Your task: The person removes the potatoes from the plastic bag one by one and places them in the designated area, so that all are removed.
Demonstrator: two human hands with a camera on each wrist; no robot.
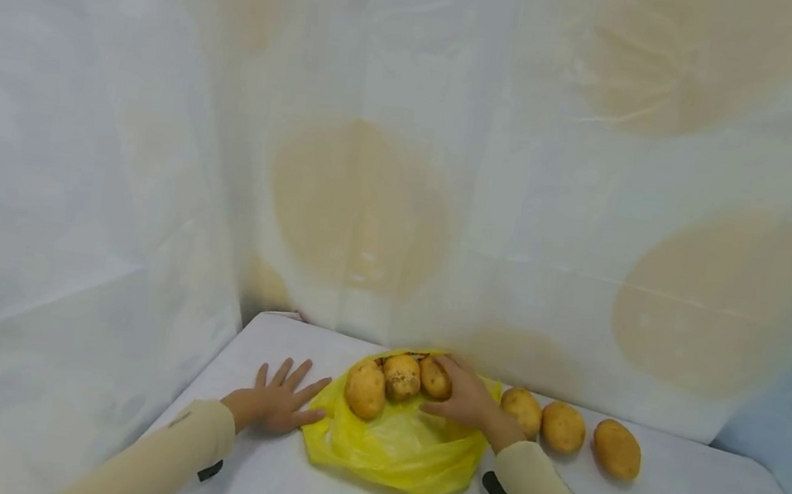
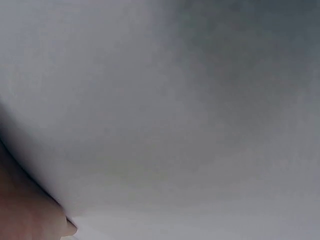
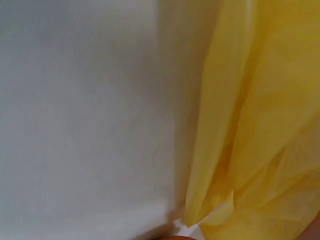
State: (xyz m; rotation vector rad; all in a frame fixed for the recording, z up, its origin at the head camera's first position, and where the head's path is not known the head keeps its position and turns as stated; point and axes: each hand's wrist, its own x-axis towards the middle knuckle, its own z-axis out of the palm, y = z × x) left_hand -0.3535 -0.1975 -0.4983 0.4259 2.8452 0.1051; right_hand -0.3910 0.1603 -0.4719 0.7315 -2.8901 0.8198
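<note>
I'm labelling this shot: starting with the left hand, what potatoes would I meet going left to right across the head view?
Left hand, large potato, blotchy potato, potato at the right hand, partly hidden potato, next potato, rightmost potato.

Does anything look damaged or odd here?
Only the rounded yellow-brown middle potato of three at the crumpled yellow plastic bag: its skin looks blotchy, unlike the smoother oval tan potato left of it. Whether dirt or damage is unclear.
</note>
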